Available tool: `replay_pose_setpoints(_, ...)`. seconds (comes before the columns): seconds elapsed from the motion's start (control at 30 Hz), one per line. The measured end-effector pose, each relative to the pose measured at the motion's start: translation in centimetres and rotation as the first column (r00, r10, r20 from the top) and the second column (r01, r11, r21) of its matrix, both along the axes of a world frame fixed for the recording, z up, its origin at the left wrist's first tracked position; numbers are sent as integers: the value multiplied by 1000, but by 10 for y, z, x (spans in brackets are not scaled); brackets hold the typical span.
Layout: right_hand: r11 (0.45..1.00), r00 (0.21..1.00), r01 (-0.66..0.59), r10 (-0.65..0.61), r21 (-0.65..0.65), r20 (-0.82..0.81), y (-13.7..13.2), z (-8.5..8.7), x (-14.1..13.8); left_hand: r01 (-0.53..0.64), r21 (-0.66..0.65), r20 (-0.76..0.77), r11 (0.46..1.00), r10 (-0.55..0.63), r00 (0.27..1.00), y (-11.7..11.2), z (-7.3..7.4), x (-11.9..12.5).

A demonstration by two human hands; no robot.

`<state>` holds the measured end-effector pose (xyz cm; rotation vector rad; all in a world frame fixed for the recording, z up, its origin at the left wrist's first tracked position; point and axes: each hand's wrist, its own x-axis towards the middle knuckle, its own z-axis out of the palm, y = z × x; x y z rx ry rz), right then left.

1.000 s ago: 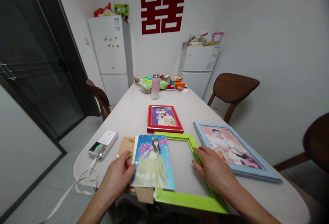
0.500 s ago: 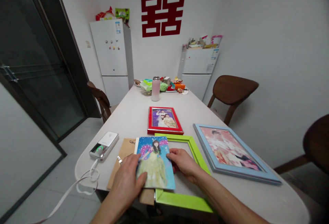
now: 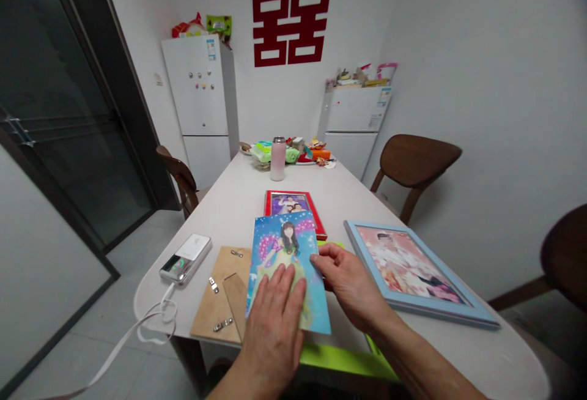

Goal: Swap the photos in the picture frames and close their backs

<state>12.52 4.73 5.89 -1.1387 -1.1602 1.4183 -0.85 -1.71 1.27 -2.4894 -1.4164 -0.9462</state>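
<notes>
Held the photo [image 3: 302,247] partly over the green frame [image 3: 343,358], pinching its edge with fingers of the right hand [image 3: 351,279], resting the left hand [image 3: 274,320] on it with fingers slightly spread

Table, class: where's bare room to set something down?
Bare tabletop shows between the corded device and red frame, and between pink bottle and blue frame. The near edge is crowded: backing board, photo, left hand, right hand, green frame.
</notes>
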Motion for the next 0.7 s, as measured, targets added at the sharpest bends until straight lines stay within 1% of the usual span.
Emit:
replay_pose_setpoints(0.1,1000,998,-14,16,23,-56,-4,5,-2,84,140,53,987,-92,994,4,-2,-1)
replay_pose_setpoints(0.17,1000,993,-10,13,22,-114,-5,9,-4,126,182,132,975,-151,980,6,-1,-3)
replay_pose_setpoints(0.23,999,982,-7,13,34,-189,-5,10,-4,153,200,250,968,-201,947,7,3,-4)
replay_pose_setpoints(0.27,999,976,-11,19,37,-216,-6,9,-3,144,194,338,970,-204,919,8,5,-3)
replay_pose_setpoints(0.3,999,973,-16,22,31,-228,-6,6,-2,110,169,457,980,-176,872,8,8,-2)
replay_pose_setpoints(0.33,1000,975,-16,18,11,-222,-6,2,-1,65,115,597,991,-121,793,9,11,0)
replay_pose_setpoints(0.37,1000,979,-11,5,-27,-202,-7,-4,0,30,34,737,999,-45,675,10,14,2)
replay_pose_setpoints(0.4,997,983,-9,-6,-79,-183,-7,-11,0,27,-59,852,998,36,522,10,17,6)
replay_pose_setpoints(0.43,991,983,-17,-7,-130,-184,-7,-18,1,62,-134,929,989,104,355,11,19,10)
replay_pose_setpoints(0.47,986,977,-32,-4,-165,-214,-8,-25,1,127,-179,967,976,151,205,12,21,14)
replay_pose_setpoints(0.5,983,964,-39,-11,-180,-266,-8,-31,1,205,-193,980,959,179,88,13,21,18)
replay_pose_setpoints(0.53,984,946,-25,-35,-179,-324,-7,-35,2,276,-194,980,941,198,11,14,20,21)
replay_pose_setpoints(0.57,986,926,9,-71,-167,-370,-6,-38,4,328,-196,976,924,217,-27,15,18,22)
replay_pose_setpoints(0.6,986,913,56,-113,-154,-391,-5,-39,7,365,-210,971,907,236,-28,15,15,23)
replay_pose_setpoints(0.63,983,912,104,-154,-149,-381,-3,-38,11,389,-239,966,890,258,3,15,11,21)
replay_pose_setpoints(0.67,979,923,129,-177,-158,-343,-1,-36,16,397,-281,958,874,279,63,16,7,18)
replay_pose_setpoints(0.7,976,942,128,-175,-175,-287,1,-33,22,387,-329,944,861,296,144,16,4,13)
